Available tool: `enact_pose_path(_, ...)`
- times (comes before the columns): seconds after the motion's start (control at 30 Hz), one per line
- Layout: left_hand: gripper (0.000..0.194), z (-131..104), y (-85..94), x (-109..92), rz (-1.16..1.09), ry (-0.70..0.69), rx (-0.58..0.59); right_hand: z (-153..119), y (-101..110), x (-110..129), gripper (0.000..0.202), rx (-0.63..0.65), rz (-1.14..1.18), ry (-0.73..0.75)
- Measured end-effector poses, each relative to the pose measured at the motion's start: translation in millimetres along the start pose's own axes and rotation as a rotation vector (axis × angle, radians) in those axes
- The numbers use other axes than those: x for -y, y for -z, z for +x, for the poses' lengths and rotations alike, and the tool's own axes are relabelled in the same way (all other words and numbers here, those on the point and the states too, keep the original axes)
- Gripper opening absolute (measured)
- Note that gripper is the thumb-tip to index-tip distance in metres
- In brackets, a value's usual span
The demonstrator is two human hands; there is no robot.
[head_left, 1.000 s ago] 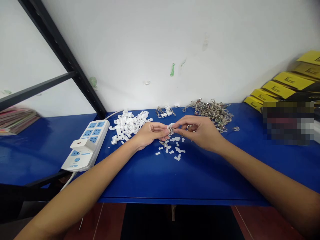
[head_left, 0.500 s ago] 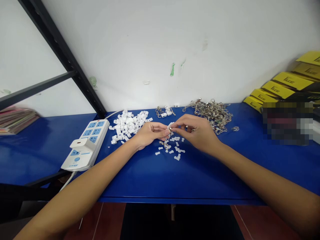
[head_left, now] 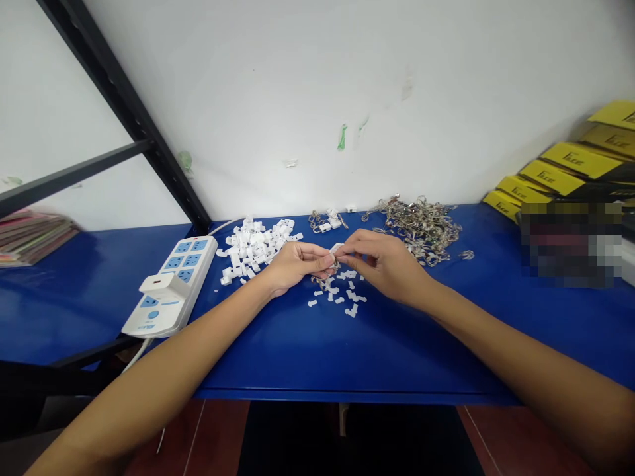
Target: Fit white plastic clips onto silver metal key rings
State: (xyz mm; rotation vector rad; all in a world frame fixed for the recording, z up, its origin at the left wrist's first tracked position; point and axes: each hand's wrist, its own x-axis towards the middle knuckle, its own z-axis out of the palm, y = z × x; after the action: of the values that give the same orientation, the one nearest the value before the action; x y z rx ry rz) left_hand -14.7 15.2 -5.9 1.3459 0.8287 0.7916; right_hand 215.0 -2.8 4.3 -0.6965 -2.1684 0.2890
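Over the middle of the blue table (head_left: 297,350), my left hand (head_left: 297,266) and my right hand (head_left: 384,264) meet fingertip to fingertip. Both are closed in a pinch around a small white piece (head_left: 333,254), mostly hidden by the fingers. A thin wire-like strand (head_left: 317,280) hangs beneath the left fingers. Below the hands lie several flat white pieces (head_left: 352,297). A heap of small white plastic parts (head_left: 253,244) sits beyond my left hand. Past my right hand spreads a tangled pile of wired parts (head_left: 421,225).
A white power strip (head_left: 198,277) with a plugged-in white adapter (head_left: 165,287) lies at left, beside a black metal frame (head_left: 149,142). Yellow boxes (head_left: 575,165) are stacked at right. White parts with wires (head_left: 330,221) lie near the wall. Magazines (head_left: 34,238) are piled far left.
My right hand has shifted slightly down and left, its fingers closer around the small piece. The left hand stays nearly in place.
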Motion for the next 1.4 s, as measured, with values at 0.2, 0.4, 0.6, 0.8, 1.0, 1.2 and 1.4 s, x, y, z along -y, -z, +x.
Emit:
enact_pose_path(0.2, 0.033, 2, 3.9, 3, -0.097, 0.005, -0.052, -8, -9, 9, 0.028, 0.054, -0.226, 0.077)
enact_pose_path(0.4, 0.032, 4, 4.8, 1, -0.194, 0.007, -0.121, -11, -13, 16, 0.041, 0.157, -0.459, 0.098)
enact_pose_path(0.6, 0.033, 2, 4.3, -3, -0.177, 0.018, -0.042, -4, -2, 16, 0.027, -0.056, -0.333, 0.037)
enact_pose_path(0.8, 0.038, 0, 2.1, -4, -0.070, 0.009, 0.037, 1, 3, 15, 0.051, -0.043, -0.217, 0.076)
enact_pose_path(1.0, 0.036, 1, 3.8, -3, -0.059, -0.006, 0.053, -2, -3, 7, 0.020, -0.113, -0.226, 0.191)
enact_pose_path(1.2, 0.034, 0, 3.0, -2, -0.033, -0.034, 0.078, -2, -6, 5, 0.015, -0.122, -0.203, 0.176)
enact_pose_path(1.4, 0.036, -1, 2.7, -4, -0.012, -0.039, 0.084, -2, -10, 7, 0.015, -0.127, -0.175, 0.144)
